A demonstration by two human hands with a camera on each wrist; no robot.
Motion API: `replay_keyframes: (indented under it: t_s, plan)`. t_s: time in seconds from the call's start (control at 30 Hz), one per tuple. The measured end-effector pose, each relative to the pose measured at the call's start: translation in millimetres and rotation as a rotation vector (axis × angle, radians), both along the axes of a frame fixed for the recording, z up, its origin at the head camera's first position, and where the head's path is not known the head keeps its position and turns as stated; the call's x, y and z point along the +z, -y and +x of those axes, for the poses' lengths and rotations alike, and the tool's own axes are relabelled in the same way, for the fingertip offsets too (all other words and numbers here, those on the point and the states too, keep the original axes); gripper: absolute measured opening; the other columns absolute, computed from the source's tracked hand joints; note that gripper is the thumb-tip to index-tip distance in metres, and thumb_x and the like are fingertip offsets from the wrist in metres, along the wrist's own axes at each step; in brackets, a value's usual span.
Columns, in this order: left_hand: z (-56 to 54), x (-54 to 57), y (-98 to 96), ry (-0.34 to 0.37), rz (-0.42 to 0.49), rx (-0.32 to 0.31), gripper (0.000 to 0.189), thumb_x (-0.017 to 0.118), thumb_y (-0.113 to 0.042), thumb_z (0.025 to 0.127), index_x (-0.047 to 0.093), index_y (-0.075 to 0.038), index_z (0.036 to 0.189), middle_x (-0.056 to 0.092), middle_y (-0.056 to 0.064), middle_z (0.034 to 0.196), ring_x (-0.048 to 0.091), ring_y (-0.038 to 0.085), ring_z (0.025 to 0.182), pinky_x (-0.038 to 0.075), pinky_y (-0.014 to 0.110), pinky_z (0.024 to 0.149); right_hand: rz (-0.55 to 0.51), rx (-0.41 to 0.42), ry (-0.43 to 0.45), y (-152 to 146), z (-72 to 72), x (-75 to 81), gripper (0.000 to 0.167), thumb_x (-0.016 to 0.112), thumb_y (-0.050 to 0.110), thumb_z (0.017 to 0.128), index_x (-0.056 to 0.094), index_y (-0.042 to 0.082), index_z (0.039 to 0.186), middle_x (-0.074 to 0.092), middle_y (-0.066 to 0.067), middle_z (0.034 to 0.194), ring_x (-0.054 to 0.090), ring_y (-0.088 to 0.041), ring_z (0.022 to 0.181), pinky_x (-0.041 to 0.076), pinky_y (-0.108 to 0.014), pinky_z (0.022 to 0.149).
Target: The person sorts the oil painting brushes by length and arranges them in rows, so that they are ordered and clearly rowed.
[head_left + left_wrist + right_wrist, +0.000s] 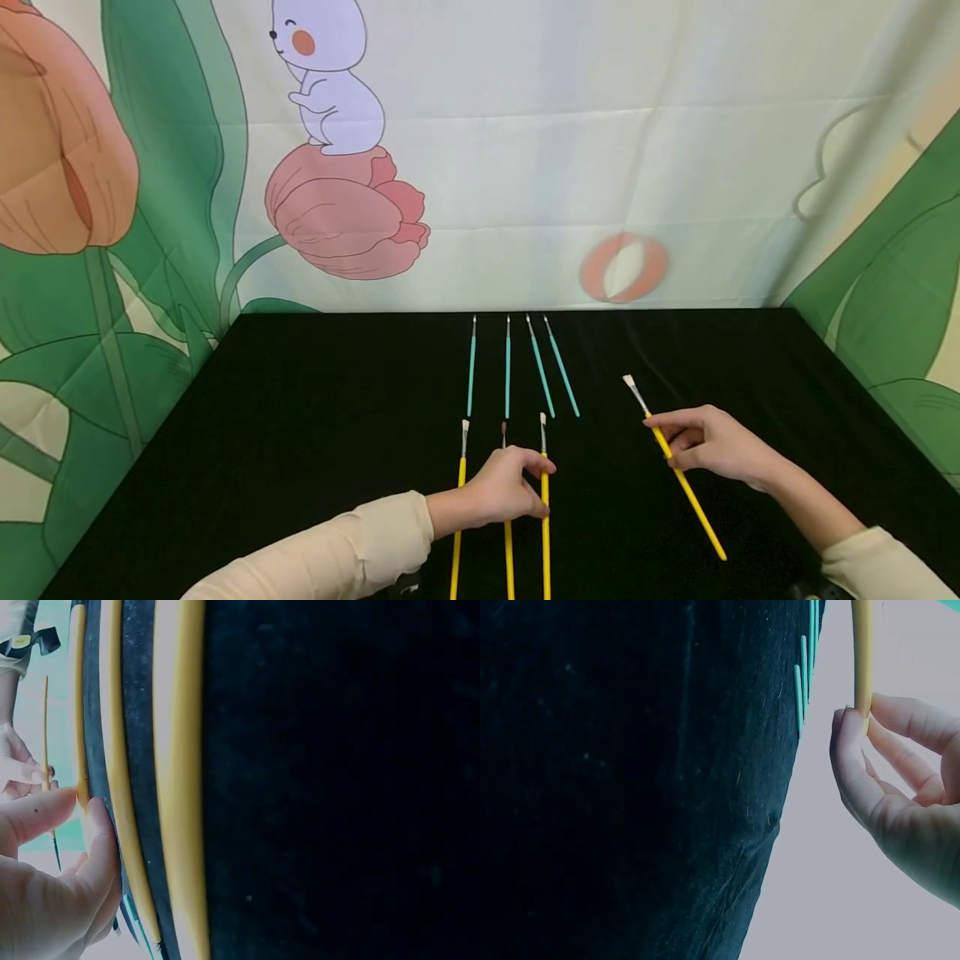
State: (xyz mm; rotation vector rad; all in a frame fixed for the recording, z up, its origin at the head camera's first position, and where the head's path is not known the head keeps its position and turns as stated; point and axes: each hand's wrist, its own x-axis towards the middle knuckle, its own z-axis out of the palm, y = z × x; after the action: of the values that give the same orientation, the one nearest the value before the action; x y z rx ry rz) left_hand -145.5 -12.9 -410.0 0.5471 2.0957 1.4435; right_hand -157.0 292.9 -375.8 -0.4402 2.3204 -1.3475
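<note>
My left hand (501,492) pinches a yellow-handled paintbrush (545,542) with pale bristles, which lines up with the other brushes. In the left wrist view, thumb and forefinger meet on that brush's handle (79,697). Two more yellow paintbrushes lie beside it: a pale-bristled one (457,550) on the left and a dark-reddish-tipped one (509,558), partly hidden under the hand. Out to the right, my right hand (723,443) holds another yellow paintbrush (697,510) at mid-handle, tilted with its pale flat bristles up and left. The right wrist view shows its handle (862,652) between thumb and fingers.
Several thin teal-handled paintbrushes (507,375) lie in a row near the back of the black-covered table (300,417), bristles pointing away. Behind the table's far edge hangs a printed curtain (510,167) with tulips and a white animal.
</note>
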Motion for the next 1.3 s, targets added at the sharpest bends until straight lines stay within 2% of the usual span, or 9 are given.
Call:
replay_keyframes:
  t_s: [0.27,0.43,0.67,0.93,1.3]
  plan:
    - [-1.5,-2.5,-1.7,-0.022,-0.059,-0.014,0.043,0.069,0.01,0.069,0.058,0.003,0.11,0.053,0.009,0.101,0.062,0.015,0.065,0.05,0.024,0.057,-0.002,0.004,0.019,8.8,3.6,0.2,0.057,0.064,0.001,0.076,0.043,-0.012,0.127,0.053,-0.023,0.1,0.06,-0.033,0.083,0.052,-0.034,0.068]
    - [-0.3,-4.3,-2.2,-0.035,-0.075,-0.01,0.043,0.07,0.007,0.069,0.059,0.001,0.11,0.049,0.009,0.105,0.06,0.013,0.062,0.05,0.024,0.055,-0.005,0.027,0.02,15.5,8.6,-1.5,0.056,0.065,0.001,0.076,0.043,-0.012,0.127,0.055,-0.021,0.099,0.06,-0.028,0.081,0.052,-0.033,0.068]
    - [0.0,-5.1,-1.4,-0.06,-0.095,-0.011,0.043,0.07,0.007,0.069,0.06,0.003,0.11,0.044,0.008,0.105,0.055,0.009,0.06,0.048,0.022,0.054,-0.021,0.009,0.036,25.1,12.7,-3.0,0.058,0.066,0.003,0.076,0.045,-0.009,0.127,0.055,-0.019,0.098,0.06,-0.025,0.081,0.051,-0.034,0.07]
    - [0.1,-5.4,-1.5,-0.065,-0.085,-0.017,0.045,0.07,0.007,0.069,0.059,0.004,0.112,0.047,0.01,0.106,0.055,0.008,0.059,0.048,0.022,0.054,-0.069,-0.005,0.078,33.7,15.8,-7.2,0.059,0.066,0.004,0.076,0.043,-0.009,0.128,0.059,-0.02,0.097,0.06,-0.029,0.081,0.051,-0.036,0.07]
    - [-0.3,-7.2,-0.9,-0.051,-0.081,-0.019,0.044,0.07,0.007,0.069,0.059,0.004,0.111,0.047,0.009,0.105,0.055,0.009,0.059,0.048,0.022,0.054,-0.076,-0.01,0.066,44.5,20.3,-15.6,0.059,0.068,0.005,0.075,0.045,-0.01,0.127,0.06,-0.02,0.093,0.061,-0.025,0.078,0.051,-0.034,0.07]
